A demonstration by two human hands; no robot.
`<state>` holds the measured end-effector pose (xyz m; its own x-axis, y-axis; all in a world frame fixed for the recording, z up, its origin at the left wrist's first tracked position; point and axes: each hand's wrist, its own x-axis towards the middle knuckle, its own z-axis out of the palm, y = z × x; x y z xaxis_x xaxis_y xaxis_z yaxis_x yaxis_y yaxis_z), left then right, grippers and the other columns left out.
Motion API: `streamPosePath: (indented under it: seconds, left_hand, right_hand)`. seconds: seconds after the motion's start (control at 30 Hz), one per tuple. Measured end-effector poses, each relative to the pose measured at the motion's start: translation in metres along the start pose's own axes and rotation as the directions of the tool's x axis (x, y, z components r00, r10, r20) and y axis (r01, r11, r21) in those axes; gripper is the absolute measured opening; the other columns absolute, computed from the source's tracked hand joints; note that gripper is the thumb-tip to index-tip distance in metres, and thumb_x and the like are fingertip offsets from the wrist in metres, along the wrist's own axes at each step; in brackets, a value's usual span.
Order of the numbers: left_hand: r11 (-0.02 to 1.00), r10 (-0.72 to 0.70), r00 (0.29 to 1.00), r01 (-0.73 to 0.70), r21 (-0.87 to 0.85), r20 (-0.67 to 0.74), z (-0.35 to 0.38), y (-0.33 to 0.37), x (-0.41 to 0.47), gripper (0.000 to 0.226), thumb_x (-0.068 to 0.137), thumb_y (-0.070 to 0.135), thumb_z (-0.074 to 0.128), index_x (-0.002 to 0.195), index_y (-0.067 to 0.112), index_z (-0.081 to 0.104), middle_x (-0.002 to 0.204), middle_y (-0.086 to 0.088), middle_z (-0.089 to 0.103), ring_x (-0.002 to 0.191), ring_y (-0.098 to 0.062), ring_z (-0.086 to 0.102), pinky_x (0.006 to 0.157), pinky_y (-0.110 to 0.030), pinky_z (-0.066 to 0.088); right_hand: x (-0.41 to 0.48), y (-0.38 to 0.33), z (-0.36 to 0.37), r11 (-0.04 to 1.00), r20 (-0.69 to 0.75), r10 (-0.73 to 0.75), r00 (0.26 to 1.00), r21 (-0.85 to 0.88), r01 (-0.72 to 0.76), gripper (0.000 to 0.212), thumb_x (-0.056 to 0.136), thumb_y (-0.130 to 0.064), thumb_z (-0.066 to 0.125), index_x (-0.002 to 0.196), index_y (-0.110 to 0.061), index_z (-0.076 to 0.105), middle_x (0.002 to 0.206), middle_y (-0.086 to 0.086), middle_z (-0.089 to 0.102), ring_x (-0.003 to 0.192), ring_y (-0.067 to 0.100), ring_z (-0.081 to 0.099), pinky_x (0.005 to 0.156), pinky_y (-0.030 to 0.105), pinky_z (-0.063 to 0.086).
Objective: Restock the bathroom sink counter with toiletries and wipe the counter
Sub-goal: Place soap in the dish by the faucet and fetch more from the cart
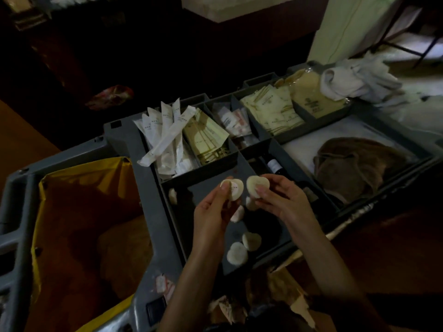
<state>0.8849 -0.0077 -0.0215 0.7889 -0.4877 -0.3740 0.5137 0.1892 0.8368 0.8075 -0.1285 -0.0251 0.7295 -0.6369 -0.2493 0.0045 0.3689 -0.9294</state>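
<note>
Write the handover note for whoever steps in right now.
Left hand: pinches a soap.
Right hand: pinches a second soap.
Both hover over the cart's near tray, where spare soaps lie; sachets and packets fill the far trays.
Done: two soaps picked up.
Left: take toiletries to the sink counter, not in view, and wipe it.

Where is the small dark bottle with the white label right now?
Head view, right of centre: the bottle lies in a narrow cart compartment just beyond the right hand, with the brown cloth to its right.
</note>
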Motion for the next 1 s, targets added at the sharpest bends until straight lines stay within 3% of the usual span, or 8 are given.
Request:
streamPosePath:
  seconds: [0.13,0.27,0.4,0.5,0.67,0.77,1.0]
  left_hand:
    - [0.999,-0.027,0.994,0.022,0.048,0.103,0.019,-0.003,-0.021,0.026,0.095,0.025,0.052,0.110,0.012,0.069,0.105,-0.006,0.073,0.099,-0.018,0.069,0.075,-0.022,0.056]
    - [0.993,-0.095,0.971,0.077,0.093,0.217,0.044,-0.014,-0.054,0.028,0.096,0.029,0.049,0.110,0.014,0.068,0.107,-0.004,0.073,0.096,-0.014,0.070,0.071,-0.020,0.055]
    - [0.966,-0.255,0.903,0.222,0.131,0.345,0.071,-0.043,-0.100,0.034,0.097,0.034,0.047,0.113,0.011,0.066,0.111,-0.006,0.071,0.103,-0.020,0.068,0.084,-0.032,0.052]
    - [0.944,-0.326,0.834,0.265,0.195,0.446,0.089,-0.069,-0.141,0.030,0.098,0.029,0.045,0.114,0.011,0.064,0.109,-0.006,0.072,0.101,-0.019,0.068,0.080,-0.029,0.057]
    - [0.885,-0.445,0.702,0.249,0.393,0.556,0.110,-0.120,-0.218,0.021,0.096,0.021,0.049,0.100,0.014,0.068,0.097,-0.003,0.074,0.089,-0.010,0.071,0.074,-0.023,0.058]
    - [0.853,-0.503,0.570,0.208,0.479,0.650,0.119,-0.146,-0.265,0.025,0.092,0.020,0.054,0.112,0.013,0.066,0.108,-0.001,0.072,0.102,-0.011,0.068,0.087,-0.025,0.055]
    - [0.775,-0.630,0.298,0.191,0.602,0.717,0.146,-0.192,-0.367,0.024,0.086,0.004,0.059,0.109,0.007,0.066,0.103,-0.006,0.074,0.101,-0.015,0.068,0.081,-0.024,0.057]
  right_hand:
    - [-0.025,-0.012,-0.020,0.999,-0.071,-0.025,0.997,0.040,0.028,0.015,0.084,-0.010,0.065,0.099,-0.012,0.068,0.092,0.003,0.074,0.081,0.016,0.072,0.063,0.022,0.056]
    - [-0.069,-0.020,-0.051,0.992,-0.202,-0.012,0.979,0.117,0.037,0.030,0.080,-0.017,0.068,0.109,-0.011,0.068,0.106,0.008,0.071,0.090,0.021,0.071,0.068,0.026,0.058]
    - [-0.140,-0.020,-0.096,0.983,-0.326,-0.064,0.943,0.143,0.116,0.018,0.089,-0.021,0.058,0.103,-0.018,0.068,0.101,0.002,0.074,0.090,0.020,0.071,0.073,0.027,0.058]
    - [-0.203,-0.015,-0.131,0.969,-0.496,-0.065,0.866,0.177,0.174,0.017,0.091,-0.020,0.055,0.102,-0.020,0.068,0.103,0.003,0.073,0.089,0.019,0.072,0.070,0.025,0.058]
    - [-0.314,0.005,-0.169,0.956,-0.659,-0.121,0.742,0.125,0.267,0.026,0.086,-0.019,0.058,0.109,-0.012,0.067,0.099,0.005,0.074,0.088,0.017,0.071,0.069,0.021,0.055]
    - [-0.371,0.013,-0.190,0.948,-0.764,-0.118,0.634,0.104,0.302,0.037,0.076,-0.018,0.066,0.112,-0.009,0.066,0.098,0.008,0.074,0.088,0.018,0.070,0.069,0.022,0.055]
    - [-0.496,0.030,-0.209,0.929,-0.922,-0.191,0.338,-0.058,0.366,0.036,0.068,-0.014,0.074,0.103,-0.019,0.070,0.102,0.005,0.073,0.091,0.016,0.069,0.075,0.022,0.055]
